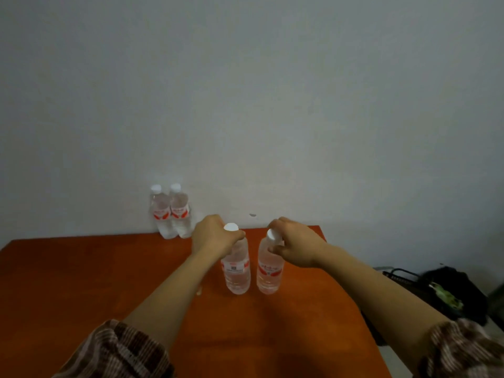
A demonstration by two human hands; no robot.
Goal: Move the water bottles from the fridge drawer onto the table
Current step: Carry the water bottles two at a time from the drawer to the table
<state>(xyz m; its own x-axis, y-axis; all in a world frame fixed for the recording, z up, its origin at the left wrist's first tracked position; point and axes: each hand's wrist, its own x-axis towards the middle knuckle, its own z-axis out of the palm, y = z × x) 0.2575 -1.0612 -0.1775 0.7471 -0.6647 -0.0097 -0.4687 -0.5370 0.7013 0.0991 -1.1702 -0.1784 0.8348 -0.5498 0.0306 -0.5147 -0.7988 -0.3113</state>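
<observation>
Two bare arms reach out over an orange-brown desk (81, 282). The sleeves are pushed up and have brown and tan stripes.

The left hand (215, 236) holds the left near bottle (236, 271) by its neck, just under the white cap. Its grip is wrapped around the neck, with the fingers curled closed on it. The right hand (293, 245) holds the right near bottle (269, 271) the same way, up by its white cap. Its grip is also closed around the neck.

Both of these bottles stand up straight near the middle of the desk. Their bottoms look like they sit on the desk top. They are just beside each other with a small gap between them. Each one is clear, with a red and white label.

Two more bottles stand at the far edge of the desk, to the left, close to the gray wall (272, 105). The far left bottle (161, 214) and the far right bottle (180, 212) are touching or nearly touching. They also have white caps and red and white labels.

On the right, past the desk edge and lower down, sits a dark bag (447, 293). It is too dark to see more.
</observation>
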